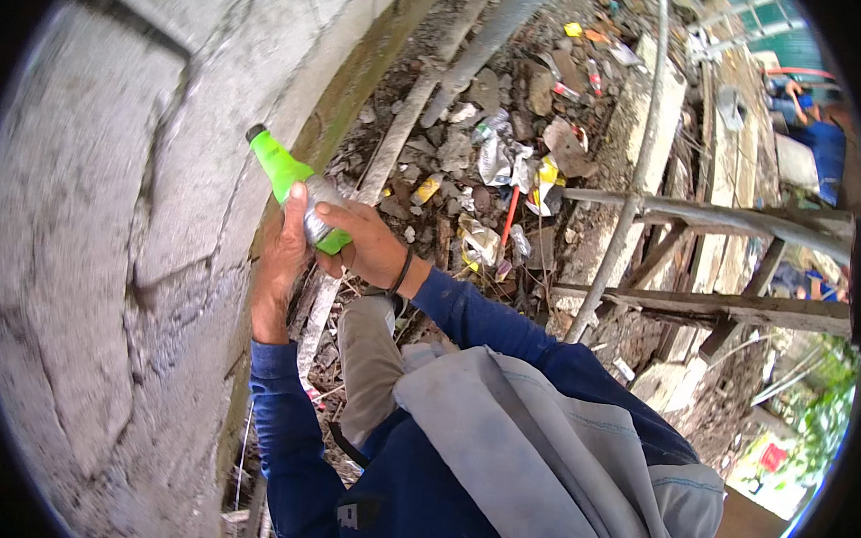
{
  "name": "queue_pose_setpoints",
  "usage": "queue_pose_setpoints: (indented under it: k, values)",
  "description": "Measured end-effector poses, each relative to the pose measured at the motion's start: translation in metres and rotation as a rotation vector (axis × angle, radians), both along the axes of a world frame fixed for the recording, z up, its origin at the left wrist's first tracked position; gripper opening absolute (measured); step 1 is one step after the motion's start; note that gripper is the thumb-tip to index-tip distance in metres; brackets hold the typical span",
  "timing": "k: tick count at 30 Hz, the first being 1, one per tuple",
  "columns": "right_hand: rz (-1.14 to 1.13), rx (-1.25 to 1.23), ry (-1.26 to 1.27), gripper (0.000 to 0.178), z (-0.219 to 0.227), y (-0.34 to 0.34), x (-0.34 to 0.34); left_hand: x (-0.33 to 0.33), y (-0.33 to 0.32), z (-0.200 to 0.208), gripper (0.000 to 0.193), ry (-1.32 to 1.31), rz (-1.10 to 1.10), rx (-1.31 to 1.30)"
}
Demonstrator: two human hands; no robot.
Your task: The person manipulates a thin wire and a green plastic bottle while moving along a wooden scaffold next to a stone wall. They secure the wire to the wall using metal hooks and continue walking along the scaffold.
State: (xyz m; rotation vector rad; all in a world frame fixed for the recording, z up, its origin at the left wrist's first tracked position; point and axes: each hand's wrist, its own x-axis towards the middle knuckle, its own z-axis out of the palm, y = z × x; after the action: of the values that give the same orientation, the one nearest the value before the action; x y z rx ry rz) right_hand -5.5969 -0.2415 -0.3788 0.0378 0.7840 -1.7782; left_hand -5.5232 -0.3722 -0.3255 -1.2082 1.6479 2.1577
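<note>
A bright green bottle (pixel 280 165) with a dark cap and a silvery label around its lower part tilts up to the left before a rough grey wall. My left hand (pixel 281 250) is closed on its near side, thumb lying along the label. From the right, my right hand (pixel 374 246) grips the label and base, with the thumb across the label. Both hands touch the bottle at its lower half, leaving the neck and cap uncovered. The fingers behind it are partly hidden.
The cracked concrete wall (pixel 80 247) rises on the left. Rubble and litter, including a crumpled plastic wrapper (pixel 494 157), cover the ground ahead. A metal pipe (pixel 644 134) and wooden beams (pixel 714 305) cross on the right. A person in blue (pixel 819 140) is at the far right.
</note>
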Motion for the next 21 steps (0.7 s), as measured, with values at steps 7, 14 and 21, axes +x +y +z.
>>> queue_pose_setpoints:
  k: [7, 14, 21]
  values:
    - [0.055, 0.085, -0.086, 0.047, -0.013, 0.031, -0.025, -0.043, 0.009, -0.042, 0.053, 0.036, 0.040, -0.094]
    - [-0.036, 0.216, 0.021, 0.060, -0.012, 0.017, -0.056, -0.121, -0.004, -0.008, 0.046, 0.013, -0.218, -0.532]
    - [0.164, 0.229, 0.215, 0.038, -0.012, 0.051, -0.147, -0.236, -0.014, 0.010, 0.049, 0.345, -0.075, -1.137]
